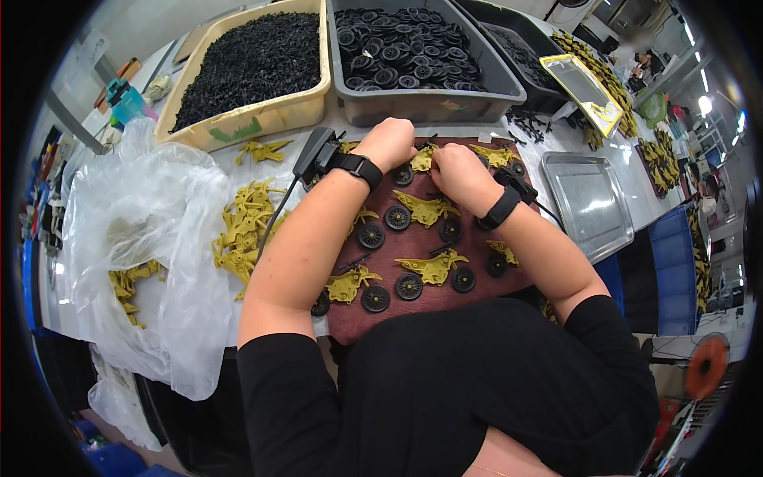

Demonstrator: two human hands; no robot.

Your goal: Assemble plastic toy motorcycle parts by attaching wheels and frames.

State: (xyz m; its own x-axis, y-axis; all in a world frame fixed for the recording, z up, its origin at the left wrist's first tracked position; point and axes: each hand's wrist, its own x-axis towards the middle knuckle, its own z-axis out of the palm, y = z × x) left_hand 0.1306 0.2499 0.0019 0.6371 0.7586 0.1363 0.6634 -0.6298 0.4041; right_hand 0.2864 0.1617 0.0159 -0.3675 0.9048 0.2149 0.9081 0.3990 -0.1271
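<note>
Left hand [389, 141] curled into a loose fist, knuckles up, at the far edge of the dark red board [477, 258]; contents of the grip impossible to tell. Right hand [461, 176] just beside, fingers bent down together onto a yellow motorcycle body [424, 159]. More yellow bodies and black wheels [397, 218] across the board. Beyond, grey bin of wheels [429, 99], yellow bin [254, 119]; steel tray [588, 203] right.
</note>
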